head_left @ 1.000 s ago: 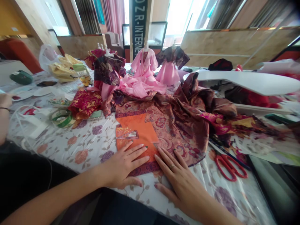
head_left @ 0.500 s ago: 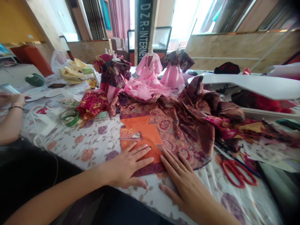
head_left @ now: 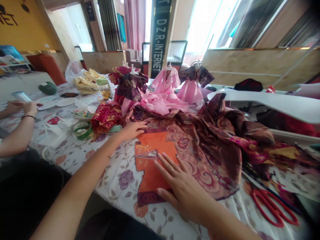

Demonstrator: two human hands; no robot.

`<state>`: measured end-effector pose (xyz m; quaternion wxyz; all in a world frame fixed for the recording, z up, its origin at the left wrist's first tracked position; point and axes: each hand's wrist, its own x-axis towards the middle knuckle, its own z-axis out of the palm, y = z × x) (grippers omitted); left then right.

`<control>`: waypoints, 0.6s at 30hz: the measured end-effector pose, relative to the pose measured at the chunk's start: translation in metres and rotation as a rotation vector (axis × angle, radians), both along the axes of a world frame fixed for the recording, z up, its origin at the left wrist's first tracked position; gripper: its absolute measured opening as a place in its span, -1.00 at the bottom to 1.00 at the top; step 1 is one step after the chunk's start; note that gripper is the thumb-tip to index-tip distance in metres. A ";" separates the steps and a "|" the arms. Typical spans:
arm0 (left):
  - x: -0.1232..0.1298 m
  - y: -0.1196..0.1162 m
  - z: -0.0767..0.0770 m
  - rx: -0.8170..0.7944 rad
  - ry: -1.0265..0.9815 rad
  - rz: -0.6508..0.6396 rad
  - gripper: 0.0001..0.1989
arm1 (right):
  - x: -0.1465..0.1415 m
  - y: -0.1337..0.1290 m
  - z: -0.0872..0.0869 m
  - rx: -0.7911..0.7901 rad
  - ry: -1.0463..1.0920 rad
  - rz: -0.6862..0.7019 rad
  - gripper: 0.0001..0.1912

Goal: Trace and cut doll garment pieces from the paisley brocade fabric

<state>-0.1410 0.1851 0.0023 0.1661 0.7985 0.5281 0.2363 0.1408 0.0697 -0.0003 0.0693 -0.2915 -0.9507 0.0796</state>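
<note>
A small orange doll-sized garment (head_left: 156, 178) with purple patterned bands and a beaded neckline lies flat on the patterned brocade cloth (head_left: 197, 156) and the table. My right hand (head_left: 176, 180) rests on its lower right part, fingers stretched out and pressing it flat; a ring shows on one finger. At the garment's far left corner is my left hand (head_left: 132, 131), fingers extended over its upper purple band. Nothing is gripped in either hand. Red-handled scissors (head_left: 275, 206) lie to the right of the brocade, their blades partly covered.
Doll forms in a pink dress (head_left: 167, 80) and dark tops stand behind the brocade. Green tape rolls (head_left: 83, 130) and red-gold brocade (head_left: 106, 116) lie left. A white board (head_left: 275, 101) is at right. Another person's hands (head_left: 28, 108) work at far left.
My left hand has moved from the garment's lower part up to its far left corner. My right hand has shifted onto the garment. The camera view has tilted slightly.
</note>
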 end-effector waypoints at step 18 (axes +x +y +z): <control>-0.017 -0.004 -0.023 -0.130 -0.437 0.287 -0.82 | -0.007 0.010 -0.028 -0.066 -0.026 0.028 -0.27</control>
